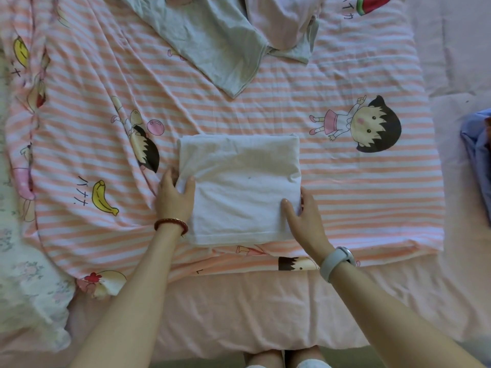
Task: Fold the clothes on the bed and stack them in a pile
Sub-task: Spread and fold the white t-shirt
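Two bare forearms reach in from the near edge toward the bed (239, 314), which is covered by a pink-and-white striped sheet (345, 181) printed with cartoon girls and bananas. At the middle of that sheet lies a white garment (239, 187), folded into a neat rectangle and flat on the bedding. The left hand (175, 195), with a dark red bracelet (171, 224) on its wrist, grips the garment's left edge: the thumb lies on top and the fingers curl under the fabric. The right hand (303, 216), with a pale grey watch (336, 261) on its wrist, holds the right edge the same way (thumb on top, fingers tucked at the side). Farther up the bed, well apart from the folded piece, a grey garment (218, 46) lies crumpled and unfolded, partly under a pale pink cloth (279, 17). At the far right edge sits a bundle of blue fabric (477, 144).
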